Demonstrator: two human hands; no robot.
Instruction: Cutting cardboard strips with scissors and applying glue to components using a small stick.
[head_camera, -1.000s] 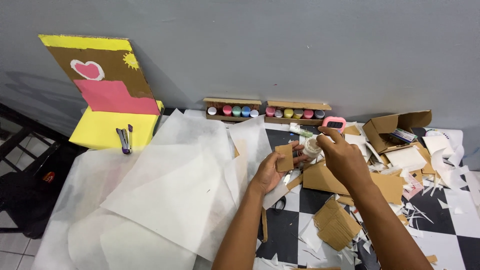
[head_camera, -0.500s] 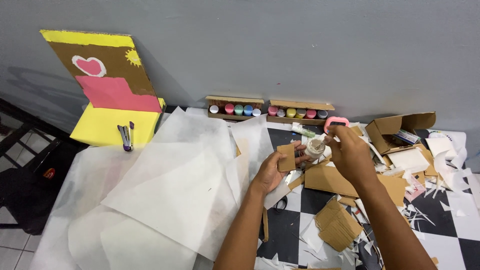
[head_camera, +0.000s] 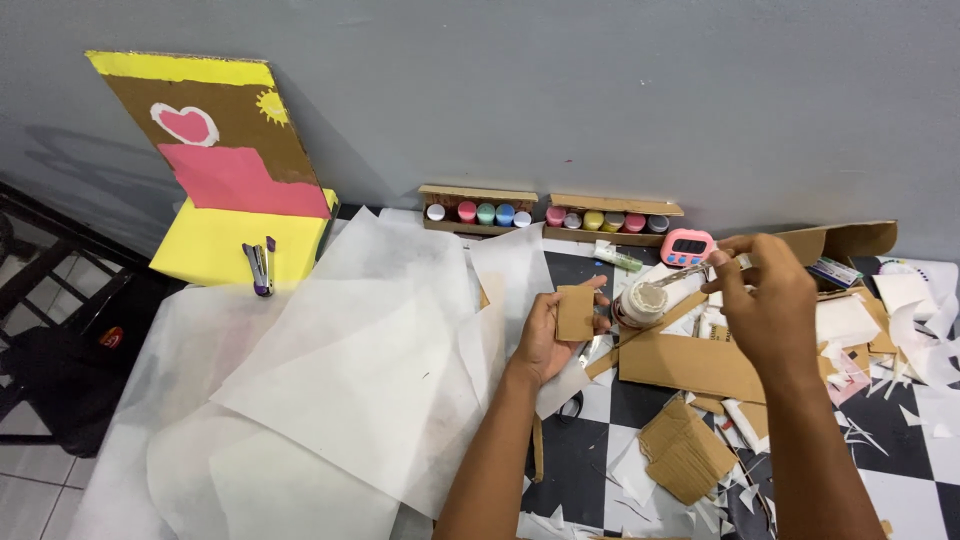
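Cardboard, a small square tan piece (head_camera: 575, 313), sits upright in the left hand (head_camera: 553, 335), the fingers curled round its back and the thumb pressed on its near edge, so the hand grips it. At about three o'clock from that piece the right hand (head_camera: 762, 305) is raised above the table, thumb and forefinger pinched shut on a thin clear strip (head_camera: 700, 271) that runs toward nine o'clock from the fingertips; what the strip is made of cannot be told. Just under the strip's free end stands a small round white pot (head_camera: 643, 301), close beside the cardboard square at its three o'clock.

Below the right hand lies a flat brown cardboard sheet (head_camera: 690, 362), and at six o'clock from it a torn corrugated cardboard scrap (head_camera: 687, 456) rests on the black-and-white chequered tabletop (head_camera: 620, 400). Large sheets of thin white paper (head_camera: 340, 380) cover the table at nine o'clock from the left hand. At twelve o'clock, against the grey wall, two shallow cardboard trays of small paint pots (head_camera: 545, 213) stand side by side, with a pink digital timer (head_camera: 687, 246) just to their three o'clock. Far off at ten o'clock leans a brown cardboard panel with yellow and pink paper and a heart (head_camera: 220, 160), a purple stapler (head_camera: 260, 266) lying on its yellow base.
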